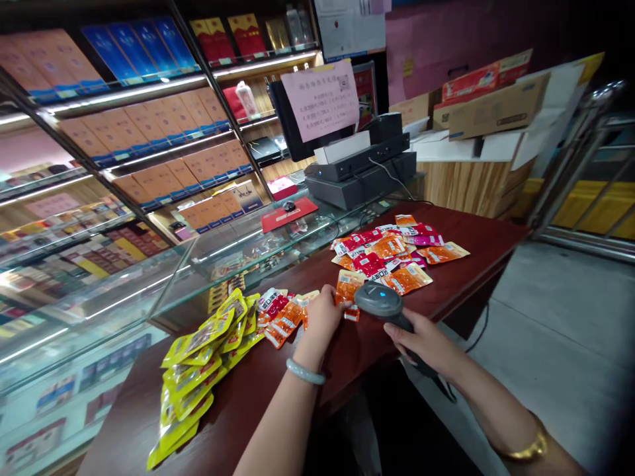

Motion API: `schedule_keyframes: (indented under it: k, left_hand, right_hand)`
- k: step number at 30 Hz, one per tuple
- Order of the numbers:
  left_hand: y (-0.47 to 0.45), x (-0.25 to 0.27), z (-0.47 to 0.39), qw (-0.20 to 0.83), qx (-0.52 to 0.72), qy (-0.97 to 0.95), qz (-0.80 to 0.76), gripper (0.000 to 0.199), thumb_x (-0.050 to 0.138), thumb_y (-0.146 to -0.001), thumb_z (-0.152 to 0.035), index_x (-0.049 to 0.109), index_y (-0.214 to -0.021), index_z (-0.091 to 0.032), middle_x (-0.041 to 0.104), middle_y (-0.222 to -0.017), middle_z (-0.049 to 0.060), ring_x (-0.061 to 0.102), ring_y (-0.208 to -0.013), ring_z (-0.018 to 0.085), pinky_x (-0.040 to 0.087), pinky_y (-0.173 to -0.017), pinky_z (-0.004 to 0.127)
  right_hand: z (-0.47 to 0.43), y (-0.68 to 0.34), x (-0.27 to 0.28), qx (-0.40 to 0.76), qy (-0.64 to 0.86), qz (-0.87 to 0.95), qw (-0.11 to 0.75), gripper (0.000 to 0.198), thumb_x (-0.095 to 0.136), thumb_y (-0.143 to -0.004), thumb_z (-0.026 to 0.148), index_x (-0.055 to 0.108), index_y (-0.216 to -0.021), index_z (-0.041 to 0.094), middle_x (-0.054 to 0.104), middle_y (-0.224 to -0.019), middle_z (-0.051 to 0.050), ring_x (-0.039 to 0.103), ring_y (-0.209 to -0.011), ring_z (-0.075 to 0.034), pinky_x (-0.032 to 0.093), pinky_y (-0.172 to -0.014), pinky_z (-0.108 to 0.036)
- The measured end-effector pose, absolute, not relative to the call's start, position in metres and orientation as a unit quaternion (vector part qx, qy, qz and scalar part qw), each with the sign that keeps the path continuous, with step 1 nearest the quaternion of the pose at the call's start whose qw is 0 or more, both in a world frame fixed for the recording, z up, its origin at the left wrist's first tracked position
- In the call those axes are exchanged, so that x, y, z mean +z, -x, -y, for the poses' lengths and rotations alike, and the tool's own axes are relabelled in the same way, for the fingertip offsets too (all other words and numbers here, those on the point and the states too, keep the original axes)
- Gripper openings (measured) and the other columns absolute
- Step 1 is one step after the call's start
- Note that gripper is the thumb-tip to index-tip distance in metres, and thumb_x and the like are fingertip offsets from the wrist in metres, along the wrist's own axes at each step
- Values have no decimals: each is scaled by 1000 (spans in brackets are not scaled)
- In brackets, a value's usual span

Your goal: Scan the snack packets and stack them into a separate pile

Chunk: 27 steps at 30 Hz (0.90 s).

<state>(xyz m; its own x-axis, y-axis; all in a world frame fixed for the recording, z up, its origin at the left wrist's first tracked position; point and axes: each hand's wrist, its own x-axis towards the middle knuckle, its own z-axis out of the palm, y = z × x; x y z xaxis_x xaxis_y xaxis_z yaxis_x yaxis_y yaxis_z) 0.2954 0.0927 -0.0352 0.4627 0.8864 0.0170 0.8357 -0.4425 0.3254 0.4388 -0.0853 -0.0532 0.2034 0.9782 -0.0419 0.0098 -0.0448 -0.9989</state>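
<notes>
My right hand (421,344) is wrapped round the handle of a dark grey barcode scanner (380,301), which shows a small blue light on top. The scanner head is close above an orange snack packet (350,283). My left hand (325,314) grips that packet's left edge, its fingertips partly hidden. To the right and behind lies a loose pile of orange, red and magenta snack packets (389,248). Left of my left hand is a smaller group of similar packets (282,324). Beyond that, yellow packets (198,370) are stacked in an overlapping row.
The dark red tabletop (258,410) adjoins a glass display counter (198,277). A cash drawer and printer (362,168) stand behind, near a monitor with a pink notice (322,99). A cable hangs at the right edge. Shelves of boxed goods (159,125) rise at left.
</notes>
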Motion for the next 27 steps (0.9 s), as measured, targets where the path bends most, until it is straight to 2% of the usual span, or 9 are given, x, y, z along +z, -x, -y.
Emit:
schedule_keyframes:
  k: [8,11,14,18,21,24,27]
  left_hand:
    - [-244,-32,-94,150,77,-808,-564,33,65,-80,-48,56,-101,-23,70,-91,3,65,-89,22,41,-74,28]
    - [-224,-24,-101,54,120,-760,-636,39,63,-81,-47,54,-111,-22,68,-105,8,62,-101,27,42,-83,35]
    - [-232,-19,-100,-49,191,-755,-625,49,64,-80,-48,54,-120,-21,61,-121,13,52,-117,32,38,-95,42]
    - [-288,-23,-82,41,176,-850,-495,38,64,-81,-51,63,-110,-27,64,-116,7,53,-113,27,38,-97,37]
    - [-340,-30,-70,94,153,-897,-405,37,61,-84,-53,66,-110,-29,65,-114,6,55,-109,24,39,-95,35]
    - [-383,-35,-65,91,150,-916,-360,43,56,-86,-56,64,-118,-28,63,-116,8,53,-110,25,40,-94,35]
    - [-413,-39,-63,55,133,-925,-351,48,61,-82,-57,64,-117,-24,60,-119,10,51,-113,28,39,-95,38]
  right_hand:
    - [77,-422,-50,464,541,466,524,39,57,-89,56,54,-97,19,44,-47,11,39,-38,-8,31,-40,-19]
    - [80,-424,-56,465,544,470,517,36,57,-89,53,53,-95,18,43,-46,11,39,-37,-7,31,-40,-19]
    - [86,-430,-65,466,555,462,512,36,58,-89,53,52,-97,18,42,-46,12,38,-37,-8,31,-40,-19]
    - [99,-443,-72,463,585,435,505,42,57,-88,55,53,-108,18,42,-47,11,38,-38,-8,31,-40,-20]
    - [113,-455,-73,451,603,415,510,47,57,-88,56,52,-113,16,43,-49,10,39,-41,-9,32,-41,-21]
    - [126,-467,-73,434,614,400,524,50,58,-87,56,52,-114,15,44,-53,9,38,-43,-8,33,-43,-21]
    - [138,-478,-74,417,629,391,527,53,56,-88,58,51,-117,14,43,-53,9,37,-44,-9,32,-43,-21]
